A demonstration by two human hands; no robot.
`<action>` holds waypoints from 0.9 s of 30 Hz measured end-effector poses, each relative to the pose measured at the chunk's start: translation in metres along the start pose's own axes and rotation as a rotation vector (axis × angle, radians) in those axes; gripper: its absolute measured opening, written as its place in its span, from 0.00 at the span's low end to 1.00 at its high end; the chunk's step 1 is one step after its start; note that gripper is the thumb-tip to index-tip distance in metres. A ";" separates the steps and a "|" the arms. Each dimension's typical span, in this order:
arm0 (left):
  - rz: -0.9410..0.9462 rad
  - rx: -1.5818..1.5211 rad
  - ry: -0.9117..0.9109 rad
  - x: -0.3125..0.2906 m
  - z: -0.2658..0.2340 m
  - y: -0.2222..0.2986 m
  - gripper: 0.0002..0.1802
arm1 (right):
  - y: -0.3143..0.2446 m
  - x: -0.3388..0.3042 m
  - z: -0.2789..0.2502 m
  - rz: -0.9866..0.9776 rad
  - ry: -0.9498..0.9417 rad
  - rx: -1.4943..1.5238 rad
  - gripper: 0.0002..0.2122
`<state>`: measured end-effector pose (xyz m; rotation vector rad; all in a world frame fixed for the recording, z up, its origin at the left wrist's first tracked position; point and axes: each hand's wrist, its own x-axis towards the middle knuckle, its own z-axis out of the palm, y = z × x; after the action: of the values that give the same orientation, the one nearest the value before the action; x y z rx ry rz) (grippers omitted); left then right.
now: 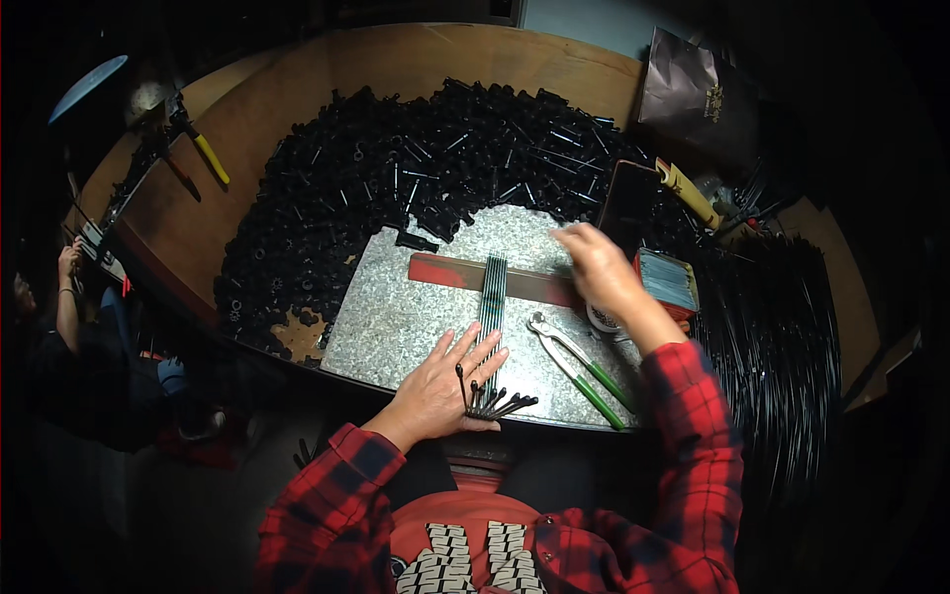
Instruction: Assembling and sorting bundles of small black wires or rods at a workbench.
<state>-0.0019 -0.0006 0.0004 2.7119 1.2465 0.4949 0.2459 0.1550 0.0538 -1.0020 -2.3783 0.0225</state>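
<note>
My left hand (pixel 435 393) lies flat with fingers spread on a row of thin dark rods (pixel 493 287), at the near edge of a speckled stone slab (pixel 381 327). The rods lie side by side across a flat reddish-brown bar (pixel 440 270). Beside my palm, their near ends fan out in small black knobs (pixel 515 403). My right hand (pixel 601 272) is raised over the bar's right end, smeared by motion, so I cannot see whether its fingers hold anything. Cutting pliers (pixel 579 368) with green handles rest on the slab between my hands.
A heap of small black parts (pixel 445 148) surrounds the slab's far and left sides, inside a curved wooden wall (pixel 475 49). Right of the slab are a phone (pixel 629 193), a box (pixel 666 280) and many long black rods (pixel 772 346). Another person's arm (pixel 67 297) shows at far left.
</note>
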 end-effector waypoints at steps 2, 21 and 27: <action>0.011 -0.018 -0.006 0.003 0.001 0.001 0.52 | 0.021 -0.014 -0.030 0.128 0.008 -0.168 0.18; 0.032 0.051 0.012 -0.001 -0.005 0.002 0.58 | 0.074 -0.091 -0.090 0.389 -0.093 -0.462 0.05; 0.043 -0.504 0.104 0.000 -0.034 0.003 0.63 | 0.007 -0.080 -0.118 0.332 0.147 -0.243 0.05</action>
<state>-0.0107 -0.0035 0.0329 2.3120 0.9256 0.8354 0.3545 0.0846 0.1134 -1.4527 -2.0929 -0.2138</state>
